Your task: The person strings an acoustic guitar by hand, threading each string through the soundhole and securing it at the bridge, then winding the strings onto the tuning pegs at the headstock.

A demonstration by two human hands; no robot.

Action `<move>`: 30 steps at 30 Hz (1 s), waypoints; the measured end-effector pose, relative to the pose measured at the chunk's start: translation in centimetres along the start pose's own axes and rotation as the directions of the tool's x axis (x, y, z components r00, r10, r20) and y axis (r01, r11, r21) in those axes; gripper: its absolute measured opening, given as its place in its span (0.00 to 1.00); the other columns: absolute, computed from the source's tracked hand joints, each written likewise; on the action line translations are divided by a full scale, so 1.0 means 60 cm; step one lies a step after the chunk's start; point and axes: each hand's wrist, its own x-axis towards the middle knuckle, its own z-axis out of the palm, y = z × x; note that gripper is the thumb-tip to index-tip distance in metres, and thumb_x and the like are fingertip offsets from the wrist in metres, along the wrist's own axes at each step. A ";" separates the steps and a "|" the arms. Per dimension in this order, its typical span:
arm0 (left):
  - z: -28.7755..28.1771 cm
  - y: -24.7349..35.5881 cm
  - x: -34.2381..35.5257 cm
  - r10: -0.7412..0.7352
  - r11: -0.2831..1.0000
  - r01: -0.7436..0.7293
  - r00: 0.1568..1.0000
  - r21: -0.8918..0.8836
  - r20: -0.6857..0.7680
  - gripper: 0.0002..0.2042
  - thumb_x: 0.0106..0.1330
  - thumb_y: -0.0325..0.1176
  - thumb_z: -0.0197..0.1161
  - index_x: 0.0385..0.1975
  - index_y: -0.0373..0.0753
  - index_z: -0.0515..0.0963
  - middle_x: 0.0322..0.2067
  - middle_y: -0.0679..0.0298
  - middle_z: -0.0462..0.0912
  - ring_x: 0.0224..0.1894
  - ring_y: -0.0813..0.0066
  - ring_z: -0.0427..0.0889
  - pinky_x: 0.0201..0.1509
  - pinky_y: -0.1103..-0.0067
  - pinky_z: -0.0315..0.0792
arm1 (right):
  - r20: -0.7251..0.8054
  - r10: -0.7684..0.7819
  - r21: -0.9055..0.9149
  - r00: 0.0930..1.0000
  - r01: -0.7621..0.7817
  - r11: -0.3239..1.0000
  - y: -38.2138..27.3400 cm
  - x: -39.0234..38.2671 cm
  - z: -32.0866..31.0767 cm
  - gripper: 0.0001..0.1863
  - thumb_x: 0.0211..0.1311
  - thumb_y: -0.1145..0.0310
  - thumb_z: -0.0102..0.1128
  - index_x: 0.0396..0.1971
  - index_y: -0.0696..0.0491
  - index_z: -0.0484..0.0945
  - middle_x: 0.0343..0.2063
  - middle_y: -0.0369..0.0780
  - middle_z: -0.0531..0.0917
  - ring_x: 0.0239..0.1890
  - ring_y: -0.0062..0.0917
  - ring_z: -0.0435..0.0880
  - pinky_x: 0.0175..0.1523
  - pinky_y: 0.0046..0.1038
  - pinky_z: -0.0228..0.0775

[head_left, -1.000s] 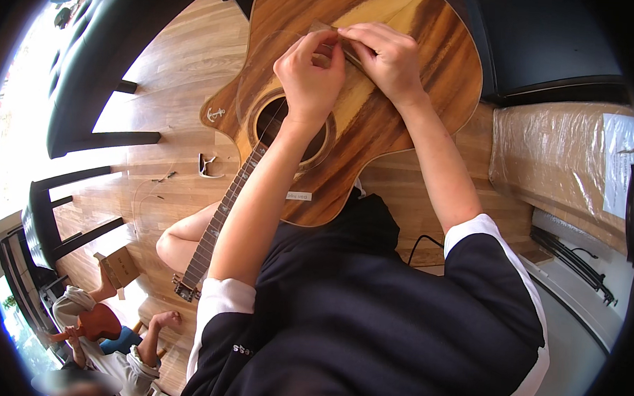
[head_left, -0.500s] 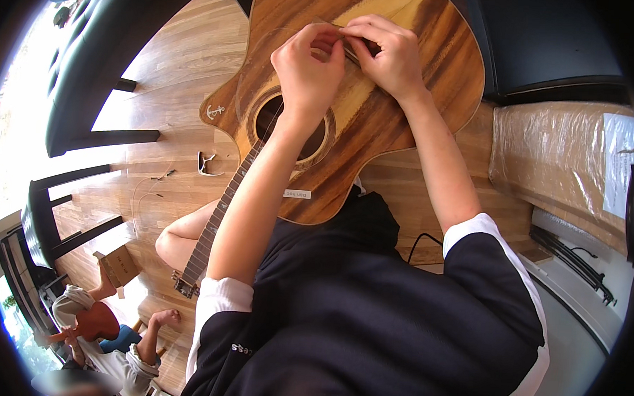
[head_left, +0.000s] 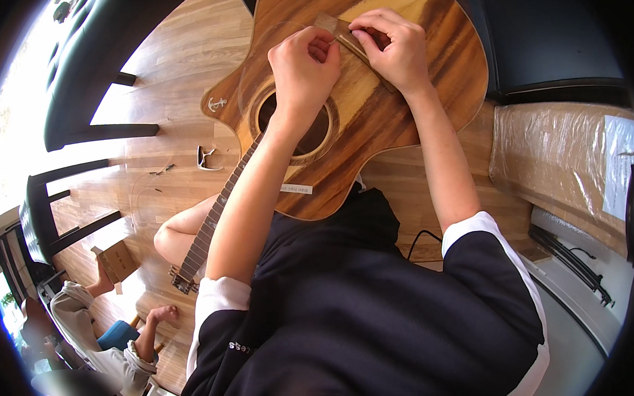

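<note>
While the guitar [head_left: 377, 123] lies face up on the wooden floor [head_left: 174, 57] with its neck [head_left: 213, 222] running back toward the person's knee [head_left: 170, 237], both hands work at the bridge [head_left: 355, 47] on the upper part of the body. The left hand [head_left: 305, 59] is curled into a loose fist just above the sound hole [head_left: 320, 131], its thumb and forefinger pinched together near the bridge's near end; what they pinch is too thin to make out, perhaps a string. The right hand [head_left: 394, 46] rests on the bridge from the far side, fingers bent and closed down on it, the fingertips hidden between knuckles and wood, so what they grip cannot be told. The two hands are just beside each other, nearly touching.

A small pale label [head_left: 296, 189] sits on the guitar's lower edge. On the floor to the left lie a white clip-like tool [head_left: 207, 159] and a few small dark bits [head_left: 164, 170]. A dark chair [head_left: 89, 68] stands at the left, and a box wrapped in clear film [head_left: 559, 159] at the right. Another person [head_left: 92, 330] sits at the lower left, beside a small cardboard box [head_left: 116, 260].
</note>
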 end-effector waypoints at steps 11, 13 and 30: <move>0.003 -0.014 0.001 0.009 1.000 -0.009 1.000 -0.011 -0.012 0.03 0.53 0.24 0.66 0.24 0.32 0.81 0.19 0.60 0.82 0.21 0.74 0.82 0.30 0.80 0.76 | 0.015 -0.010 -0.017 1.000 0.010 1.000 0.018 0.003 0.011 0.05 0.51 0.79 0.67 0.29 0.56 0.85 0.29 0.39 0.85 0.28 0.29 0.85 0.34 0.25 0.77; 0.007 -0.022 0.001 0.006 1.000 -0.006 1.000 -0.001 -0.012 0.03 0.55 0.25 0.67 0.27 0.33 0.82 0.20 0.63 0.83 0.22 0.80 0.81 0.30 0.83 0.76 | 0.009 -0.006 -0.014 1.000 0.006 1.000 0.023 0.003 0.015 0.05 0.51 0.79 0.67 0.30 0.55 0.85 0.29 0.39 0.85 0.28 0.29 0.85 0.34 0.26 0.77; -0.035 -0.042 0.040 0.111 0.967 -0.099 0.993 0.236 -0.039 0.12 0.55 0.37 0.70 0.34 0.37 0.84 0.34 0.60 0.84 0.42 0.66 0.82 0.45 0.72 0.75 | 0.280 0.078 0.017 0.957 -0.086 0.996 0.047 0.063 -0.033 0.08 0.63 0.70 0.62 0.38 0.56 0.85 0.36 0.38 0.87 0.36 0.22 0.86 0.39 0.22 0.78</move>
